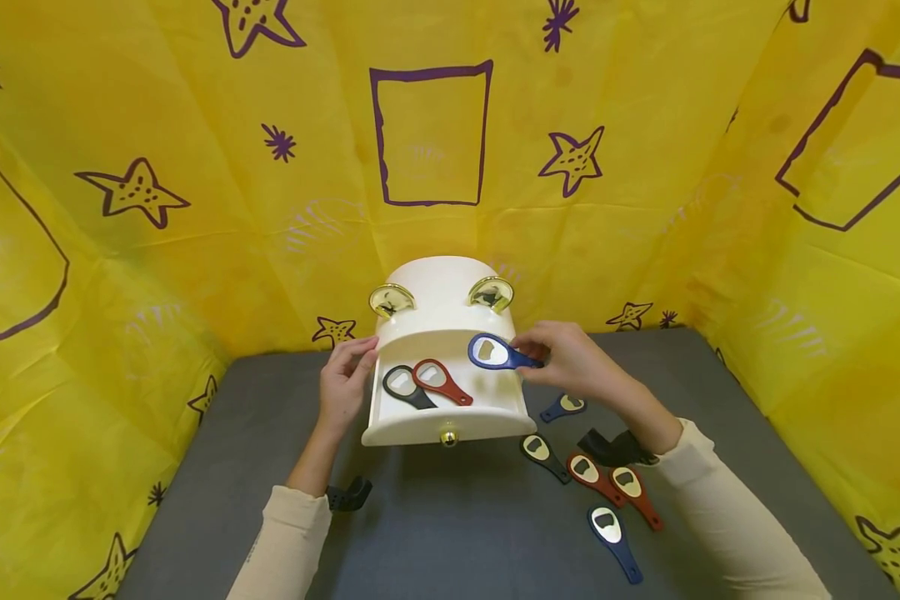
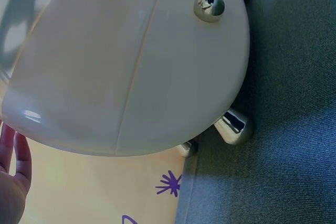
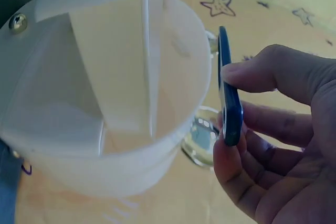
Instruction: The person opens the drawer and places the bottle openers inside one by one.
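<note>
My right hand (image 1: 570, 358) pinches a blue bottle opener (image 1: 489, 352) by its narrow end, above the right side of a pulled-out white drawer (image 1: 412, 428). In the right wrist view the blue opener (image 3: 229, 103) appears edge-on between thumb and fingers. A black bottle opener (image 1: 401, 381) and a red bottle opener (image 1: 433, 375) lie in the drawer, partly overlapping. My left hand (image 1: 342, 387) rests its fingertips against the left side of the rounded white cabinet (image 1: 442, 287). Its fingers (image 2: 22, 161) show at the left edge of the left wrist view.
Right of the drawer, several more openers lie on the grey tabletop (image 1: 450, 533): blue (image 1: 613, 542), black (image 1: 543, 458) and red (image 1: 641, 497) ones. Gold ear-like pieces (image 1: 392, 298) stand on the cabinet. Yellow patterned cloth (image 1: 330, 167) surrounds the table.
</note>
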The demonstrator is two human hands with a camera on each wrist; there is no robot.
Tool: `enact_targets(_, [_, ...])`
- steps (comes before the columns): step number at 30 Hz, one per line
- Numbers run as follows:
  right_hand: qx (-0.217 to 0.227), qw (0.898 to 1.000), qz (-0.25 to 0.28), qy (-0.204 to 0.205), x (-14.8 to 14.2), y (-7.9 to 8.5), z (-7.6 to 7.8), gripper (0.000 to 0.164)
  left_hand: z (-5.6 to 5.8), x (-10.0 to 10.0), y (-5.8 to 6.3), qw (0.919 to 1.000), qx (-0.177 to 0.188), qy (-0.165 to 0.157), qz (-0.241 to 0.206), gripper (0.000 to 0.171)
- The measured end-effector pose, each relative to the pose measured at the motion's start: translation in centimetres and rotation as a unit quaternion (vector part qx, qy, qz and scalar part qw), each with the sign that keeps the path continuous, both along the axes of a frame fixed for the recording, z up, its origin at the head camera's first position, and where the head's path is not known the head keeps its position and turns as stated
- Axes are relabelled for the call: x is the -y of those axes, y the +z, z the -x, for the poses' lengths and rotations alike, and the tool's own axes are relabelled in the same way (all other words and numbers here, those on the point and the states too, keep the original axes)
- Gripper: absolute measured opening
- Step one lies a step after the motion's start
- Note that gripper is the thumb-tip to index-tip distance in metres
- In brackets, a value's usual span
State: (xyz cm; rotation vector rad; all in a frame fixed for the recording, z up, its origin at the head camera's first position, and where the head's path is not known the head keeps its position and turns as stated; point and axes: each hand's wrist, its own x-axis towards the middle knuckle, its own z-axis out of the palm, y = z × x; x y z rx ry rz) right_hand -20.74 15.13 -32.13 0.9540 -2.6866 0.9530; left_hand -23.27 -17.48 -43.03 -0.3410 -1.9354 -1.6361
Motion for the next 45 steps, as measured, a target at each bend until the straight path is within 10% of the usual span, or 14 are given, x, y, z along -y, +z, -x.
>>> enact_targets(15, [-0.068,0.992,-0.103,-0.003,4.2,-0.9,0.7,0.015,0.1,0.0,-0.1,0.9999,-0.012,-0.005,-0.003,0.019])
enact_targets(25, [-0.122,0.981,-0.149,-0.035,5.3,-2.0,0.6,0.018,-1.5,-0.6,2.1,0.9999,-0.009,-0.004,0.011,0.018])
enact_targets(45, [-0.078,0.994,-0.075,-0.017,3.8,-2.4,0.4,0.017,-0.3,-0.1,0.4,1.0000,-0.004,0.002,0.008,0.018])
